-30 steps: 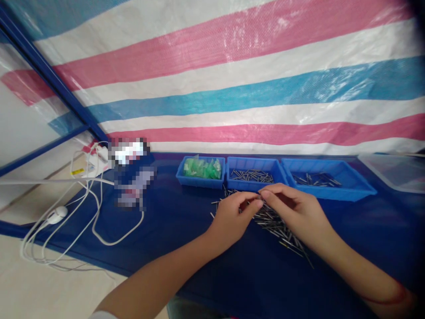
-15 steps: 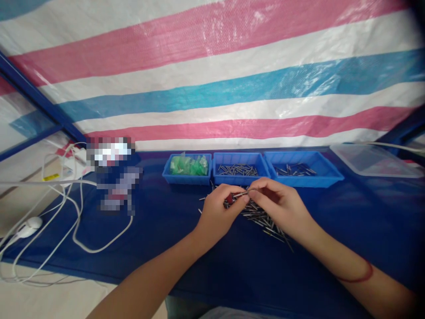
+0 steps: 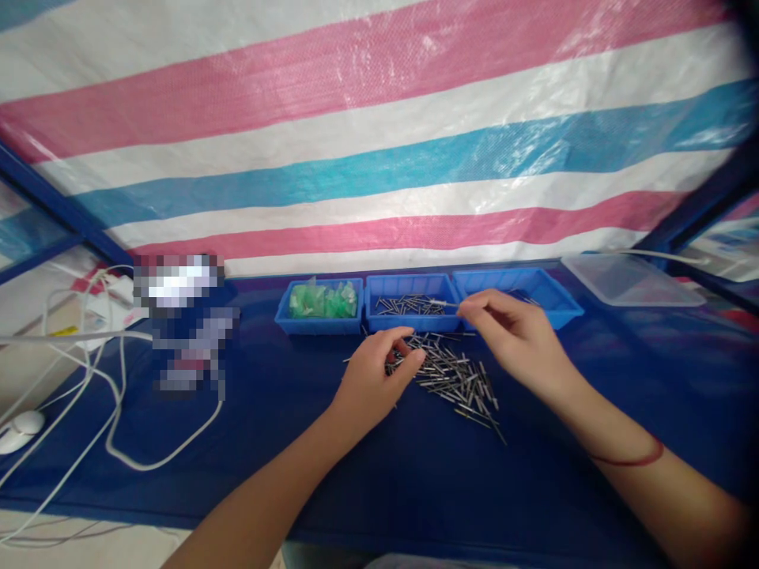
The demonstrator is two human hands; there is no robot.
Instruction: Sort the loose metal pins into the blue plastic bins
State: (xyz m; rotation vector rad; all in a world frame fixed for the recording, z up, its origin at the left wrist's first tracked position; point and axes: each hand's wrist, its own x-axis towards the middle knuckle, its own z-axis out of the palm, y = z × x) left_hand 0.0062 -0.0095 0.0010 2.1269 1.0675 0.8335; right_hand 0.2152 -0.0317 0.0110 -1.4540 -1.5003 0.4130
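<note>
My right hand (image 3: 513, 332) is closed in a pinch on one end of a thin metal rod (image 3: 449, 305). The rod points left over the middle blue bin (image 3: 409, 322), and its far end looks thicker and paler. Lower and to the left, my left hand (image 3: 376, 367) has thumb and forefinger apart with nothing visible between the tips; its other fingers are mostly hidden. A loose pile of similar metal rods (image 3: 454, 375) lies on the blue table beside and partly behind that hand. More rods (image 3: 403, 305) lie inside the middle bin.
The left blue bin (image 3: 320, 325) holds green plastic packets (image 3: 323, 300). My right hand partly covers the right blue bin (image 3: 557, 312). A clear plastic lid (image 3: 628, 280) lies at the far right. White cables (image 3: 118, 442) and a white mouse (image 3: 24, 431) occupy the left. Striped sheeting hangs behind.
My hands have come apart. The right has moved up and right to the bins, holding a rod; the left has let go and its fingertips have parted. The view has shifted slightly.
</note>
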